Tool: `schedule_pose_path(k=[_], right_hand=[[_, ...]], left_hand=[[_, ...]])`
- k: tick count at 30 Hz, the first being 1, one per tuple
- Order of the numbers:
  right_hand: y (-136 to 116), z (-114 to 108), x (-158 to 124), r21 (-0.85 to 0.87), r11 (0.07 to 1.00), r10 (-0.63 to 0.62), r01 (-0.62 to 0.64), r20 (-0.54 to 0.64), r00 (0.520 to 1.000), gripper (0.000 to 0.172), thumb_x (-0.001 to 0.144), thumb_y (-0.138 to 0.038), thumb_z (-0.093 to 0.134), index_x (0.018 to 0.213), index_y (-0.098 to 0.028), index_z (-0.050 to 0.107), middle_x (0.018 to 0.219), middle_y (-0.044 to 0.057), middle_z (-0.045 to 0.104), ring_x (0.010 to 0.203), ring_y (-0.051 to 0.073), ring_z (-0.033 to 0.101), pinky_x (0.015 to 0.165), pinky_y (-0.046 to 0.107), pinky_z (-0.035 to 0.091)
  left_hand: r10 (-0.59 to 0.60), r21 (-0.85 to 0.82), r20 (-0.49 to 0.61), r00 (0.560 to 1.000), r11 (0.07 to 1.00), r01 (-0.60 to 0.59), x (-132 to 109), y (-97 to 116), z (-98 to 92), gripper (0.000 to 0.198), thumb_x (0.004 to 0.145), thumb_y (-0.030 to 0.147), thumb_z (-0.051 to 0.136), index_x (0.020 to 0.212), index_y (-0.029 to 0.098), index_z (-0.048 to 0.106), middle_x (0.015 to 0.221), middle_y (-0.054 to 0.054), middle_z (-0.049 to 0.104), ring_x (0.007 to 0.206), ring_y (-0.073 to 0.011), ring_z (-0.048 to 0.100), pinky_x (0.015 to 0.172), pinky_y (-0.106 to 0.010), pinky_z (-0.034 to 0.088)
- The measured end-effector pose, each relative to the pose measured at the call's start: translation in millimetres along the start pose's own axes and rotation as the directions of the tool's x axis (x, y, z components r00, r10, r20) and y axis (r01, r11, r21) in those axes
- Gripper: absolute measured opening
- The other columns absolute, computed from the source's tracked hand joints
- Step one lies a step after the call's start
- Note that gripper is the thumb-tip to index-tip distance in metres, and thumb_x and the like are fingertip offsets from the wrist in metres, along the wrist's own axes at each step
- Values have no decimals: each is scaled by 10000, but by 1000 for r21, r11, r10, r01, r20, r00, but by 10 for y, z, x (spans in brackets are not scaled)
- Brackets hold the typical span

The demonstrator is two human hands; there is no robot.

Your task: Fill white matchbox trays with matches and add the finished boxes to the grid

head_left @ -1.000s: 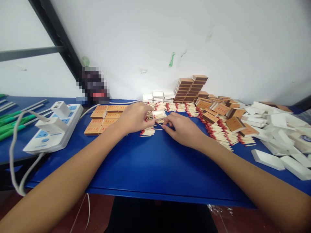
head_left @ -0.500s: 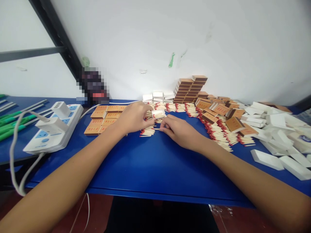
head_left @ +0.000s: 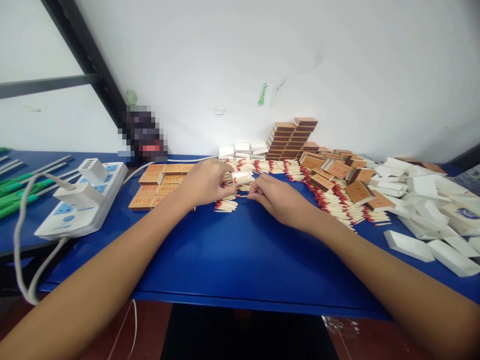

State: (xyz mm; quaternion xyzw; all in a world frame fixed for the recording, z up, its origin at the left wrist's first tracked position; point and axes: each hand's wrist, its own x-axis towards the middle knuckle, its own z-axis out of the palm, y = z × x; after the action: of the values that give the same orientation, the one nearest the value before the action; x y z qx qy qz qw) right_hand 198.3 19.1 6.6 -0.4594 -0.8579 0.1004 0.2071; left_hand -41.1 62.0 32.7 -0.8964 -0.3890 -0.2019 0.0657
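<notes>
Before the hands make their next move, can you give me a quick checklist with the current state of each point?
1. Left hand has hold of the small white tray: ok, gripped at its left end.
2. Tray is full: cannot tell; some matches show inside, too small to count.
3. Right hand has a secure pinch on the single match: cannot tell; fingertips meet one end, contact hidden.
4. Brown box stack by the wall is standing: ok.
5. Right-side brown boxes are neatly arranged: not ok, they lie jumbled.
6. Power strip is apart from the left hand: ok.
</notes>
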Motion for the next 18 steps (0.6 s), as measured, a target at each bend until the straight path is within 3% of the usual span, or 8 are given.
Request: schedule_pose_path(k=[6, 13, 18], right_hand=[[-20, -72, 30, -110, 994, -17, -9, -231, 973, 111, 1058, -235, 519, 1001, -211, 612, 1066, 115, 651, 913, 253, 614, 765, 357, 431], [-21, -53, 46, -153, 988, -4, -27, -199, 980, 65, 1039, -217, 558, 1031, -203, 622, 1053, 114, 656, 916, 262, 619, 766, 360, 434], [-151, -12, -14, -46, 992, -122, 114, -268, 956, 71, 1044, -218, 569, 1019, -212, 636, 972, 71, 654, 845, 218, 607, 743, 331, 430]], left_hand=[[39, -24, 65, 997, 999, -37, -10, 86, 8, 189, 877, 367, 697, 904, 185, 741, 768, -56, 708, 766, -234, 635, 656, -333, 392], [61, -101, 34, 998, 993, -58, -18, 119, -7, 251, 871, 344, 696, 1029, 173, 789, 771, -54, 725, 743, -224, 637, 681, -332, 428], [46, -77, 25, 999, 996, -44, -10, 65, 4, 193, 862, 349, 698, 923, 182, 773, 756, -57, 720, 754, -230, 650, 692, -328, 443]])
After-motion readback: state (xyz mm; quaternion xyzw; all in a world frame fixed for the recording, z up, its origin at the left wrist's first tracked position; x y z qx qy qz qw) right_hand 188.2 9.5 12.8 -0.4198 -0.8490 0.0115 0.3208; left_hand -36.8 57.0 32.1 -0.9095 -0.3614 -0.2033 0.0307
